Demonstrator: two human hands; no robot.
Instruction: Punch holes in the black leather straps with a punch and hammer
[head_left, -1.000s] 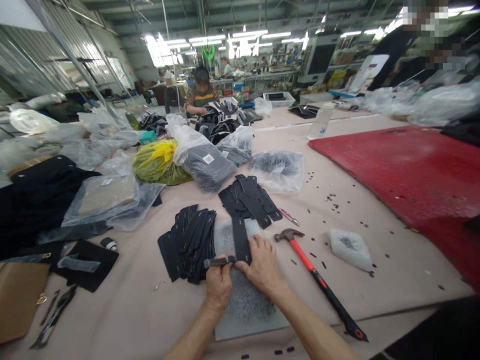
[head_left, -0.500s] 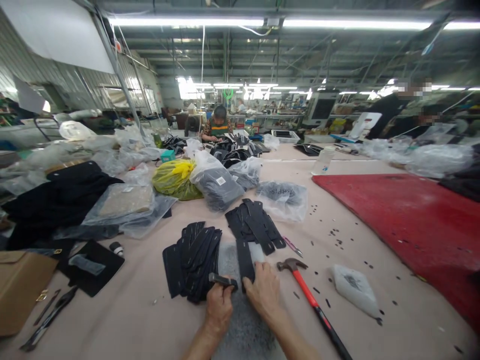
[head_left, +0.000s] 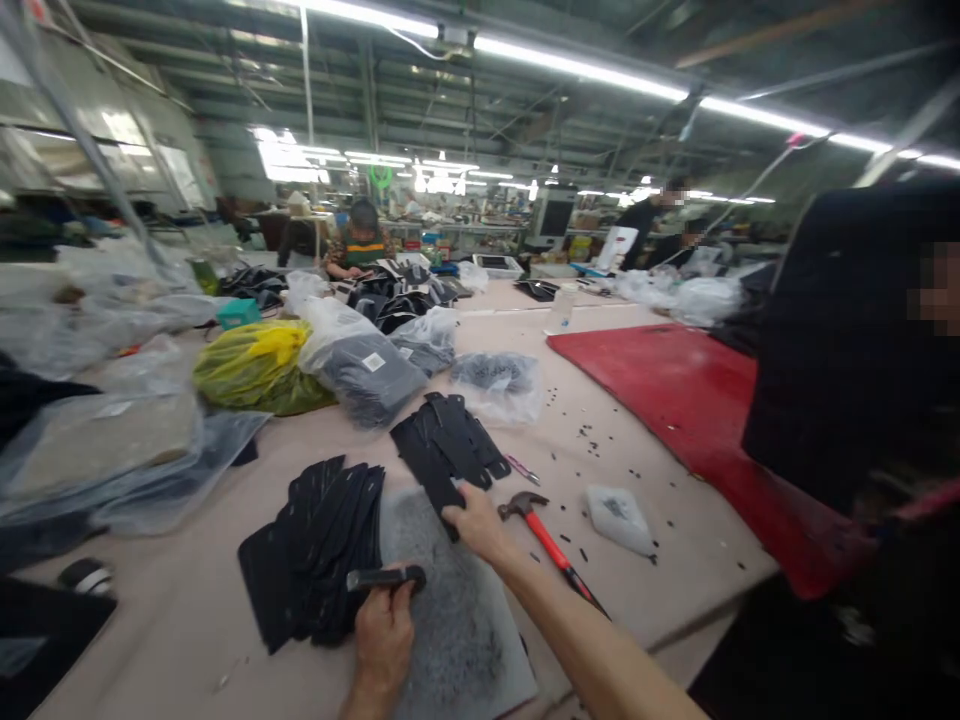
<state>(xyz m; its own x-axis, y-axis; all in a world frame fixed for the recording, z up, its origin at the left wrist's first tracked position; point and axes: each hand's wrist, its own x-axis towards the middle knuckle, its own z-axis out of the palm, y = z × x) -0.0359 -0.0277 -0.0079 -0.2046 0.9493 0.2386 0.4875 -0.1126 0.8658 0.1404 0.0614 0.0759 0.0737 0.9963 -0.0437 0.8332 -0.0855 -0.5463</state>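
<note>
My left hand is closed around a short dark metal tool, seemingly a hand punch, above the left edge of a worn grey board. My right hand pinches the near end of a flat black strip between thumb and fingers. The strip's far end meets a pile of similar black pieces behind the board. A larger fanned stack of black pieces lies to the left, beside the board. Right of my right hand rests a claw hammer with a red and black handle.
Small pink-handled snips lie behind the hammer. A white bag and scattered black bits are to the right, near a red sheet. Filled plastic bags line the back. At far right a person holds a large dark panel.
The view has turned to the right, bringing the person with the dark panel into sight. My right hand has moved away from my left, toward the far pile, with the strip in it.
</note>
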